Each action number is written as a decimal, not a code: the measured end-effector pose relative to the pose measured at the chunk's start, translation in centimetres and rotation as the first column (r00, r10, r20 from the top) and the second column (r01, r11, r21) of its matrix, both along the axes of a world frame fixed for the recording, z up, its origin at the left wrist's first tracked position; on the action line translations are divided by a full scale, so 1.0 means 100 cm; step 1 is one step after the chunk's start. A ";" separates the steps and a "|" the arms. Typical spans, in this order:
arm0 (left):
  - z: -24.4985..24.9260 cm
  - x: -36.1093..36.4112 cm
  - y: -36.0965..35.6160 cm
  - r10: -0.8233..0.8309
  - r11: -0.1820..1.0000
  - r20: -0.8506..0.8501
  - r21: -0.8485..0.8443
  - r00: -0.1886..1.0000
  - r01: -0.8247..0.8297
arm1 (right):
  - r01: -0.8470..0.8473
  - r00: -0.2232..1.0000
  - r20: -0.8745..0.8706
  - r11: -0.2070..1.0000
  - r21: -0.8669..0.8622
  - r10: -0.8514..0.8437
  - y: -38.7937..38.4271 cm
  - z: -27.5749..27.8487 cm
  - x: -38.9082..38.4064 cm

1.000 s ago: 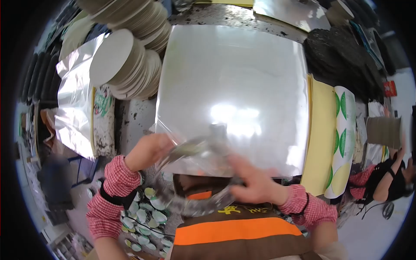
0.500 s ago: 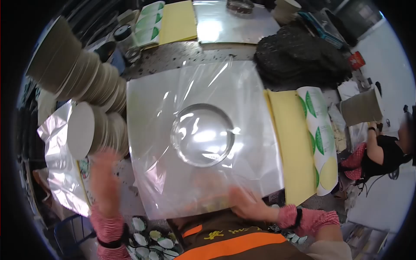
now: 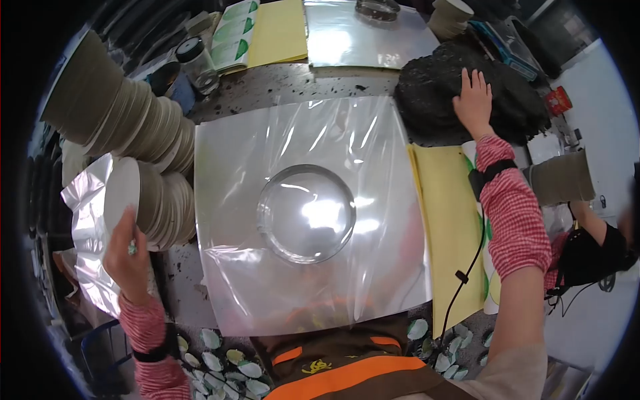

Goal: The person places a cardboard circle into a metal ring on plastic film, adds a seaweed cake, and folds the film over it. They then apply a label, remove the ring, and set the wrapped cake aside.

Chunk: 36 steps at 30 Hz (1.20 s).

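Note:
My right hand [image 3: 475, 103] rests with spread fingers on a large dark, clay-like mass [image 3: 433, 90] at the upper right. At the left, my left hand [image 3: 127, 257] touches the front face of a stack of pale round discs [image 3: 122, 197]; its fingers are bent around the disc's lower edge, and whether it grips one is hard to see. Between the hands lies a clear plastic film [image 3: 380, 260] over a silvery square sheet. A round transparent ring [image 3: 307, 213] sits in the middle of it.
More disc stacks [image 3: 133, 123] stand at the left. Yellow sheets [image 3: 450, 233] lie right of the film. A lidded jar [image 3: 198, 63], green-and-white printed sheets [image 3: 233, 33] and another silvery sheet [image 3: 363, 43] are at the back. Another person [image 3: 590, 250] is at the far right.
My right hand has moved from the film's front edge up to the dark mass. My left hand has shifted left to the disc stack. The film and ring have shifted slightly.

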<state>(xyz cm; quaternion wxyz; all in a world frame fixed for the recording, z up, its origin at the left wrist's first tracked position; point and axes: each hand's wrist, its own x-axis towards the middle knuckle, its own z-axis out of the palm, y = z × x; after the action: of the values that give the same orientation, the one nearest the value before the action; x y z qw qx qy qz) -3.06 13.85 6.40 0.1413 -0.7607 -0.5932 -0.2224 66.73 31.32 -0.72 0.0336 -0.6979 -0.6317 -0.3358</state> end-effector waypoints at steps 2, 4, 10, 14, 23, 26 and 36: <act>0.005 0.053 -0.027 -0.204 0.971 -0.052 0.113 0.978 0.209 | -0.041 0.988 -0.152 0.999 -0.004 0.040 0.020 -0.021 0.032; 0.000 0.115 -0.029 -0.613 0.782 -0.034 0.118 0.789 0.612 | -0.173 0.933 -0.254 0.937 0.305 0.255 0.022 -0.009 0.037; -0.090 0.177 -0.017 -0.700 0.564 0.255 -0.377 0.667 0.735 | -0.304 0.631 -0.527 0.806 0.507 0.569 -0.076 0.060 -0.080; -0.065 0.219 0.019 -0.714 0.669 -0.052 -0.346 0.699 0.658 | -0.047 -0.297 -0.865 0.899 0.435 0.403 -0.123 0.053 -0.158; -0.107 0.234 0.059 -0.700 0.417 0.131 -0.723 0.702 0.551 | -0.371 -0.220 -0.905 0.827 0.423 0.364 -0.172 0.050 -0.243; -0.164 0.164 0.074 -0.082 0.454 0.974 -0.154 0.213 0.878 | -0.773 0.340 -0.512 0.545 0.325 0.788 -0.195 0.022 -0.258; -0.104 0.179 0.034 -0.219 0.800 0.750 -0.228 0.625 0.554 | -0.790 0.349 -0.699 0.597 0.139 0.624 -0.170 -0.007 -0.300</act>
<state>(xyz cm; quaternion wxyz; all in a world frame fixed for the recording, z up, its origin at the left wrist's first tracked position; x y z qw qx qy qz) 14.83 17.20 -3.95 -0.3181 -0.7443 -0.4519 -0.3750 36.78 14.35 -1.40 0.3284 -0.4213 -0.8424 0.0702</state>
